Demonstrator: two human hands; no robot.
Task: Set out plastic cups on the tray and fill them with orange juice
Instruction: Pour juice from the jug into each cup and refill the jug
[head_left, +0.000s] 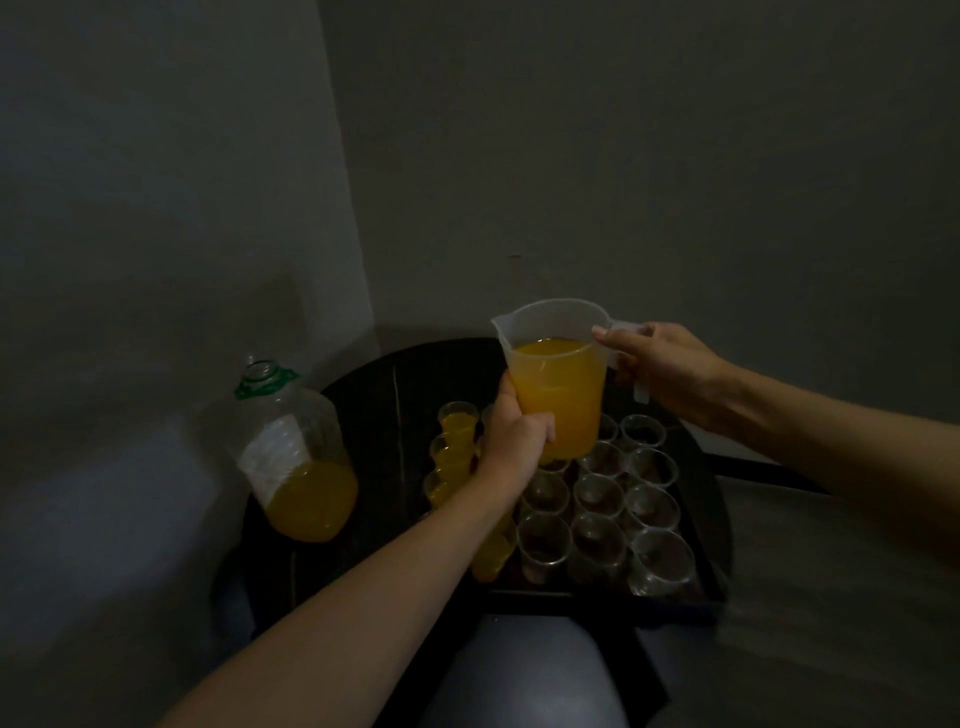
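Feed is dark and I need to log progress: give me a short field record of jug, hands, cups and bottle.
jug: held above the tray, over half full of juice
right hand: grips jug handle
left hand: grips jug low on its side
filled cups: leftmost column on tray
empty cups: the other columns
bottle: uncapped, left of tray on table, juice low

The tray (571, 597) sits on the right half of the table (363, 405). Cups (597, 493) fill it in rows, and those along its left edge hold juice (457, 423). The bottle (296, 457) stands at the table's left edge. The jug (558, 374) is held above the tray's far left corner.
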